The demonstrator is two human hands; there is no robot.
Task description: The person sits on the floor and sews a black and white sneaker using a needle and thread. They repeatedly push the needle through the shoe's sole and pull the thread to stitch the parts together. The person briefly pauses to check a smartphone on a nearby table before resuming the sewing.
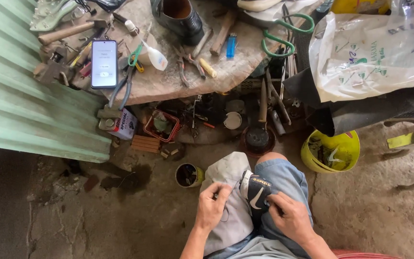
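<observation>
The right hand (pixel 291 217) holds the dark sneaker (pixel 256 191) in a closed grip on its side, pressing it against the knee in light jeans (pixel 286 175). Just beside it, the left hand (pixel 212 207) pinches a thin thread in a narrow grip over the grey cloth (pixel 231 220) on the lap. Ahead of the grip sit a small open tin (pixel 188 175) and a yellow bucket (pixel 330 151) on the floor; farther off, the table (pixel 168 81) carries a phone (pixel 104 64), pliers and a hammer.

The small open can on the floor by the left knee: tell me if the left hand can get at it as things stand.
Probably yes. The open can stands on bare floor just ahead and left of the left hand, with nothing between them. But that hand is pinching thread at the grey cloth, so it would have to let go first.
</observation>
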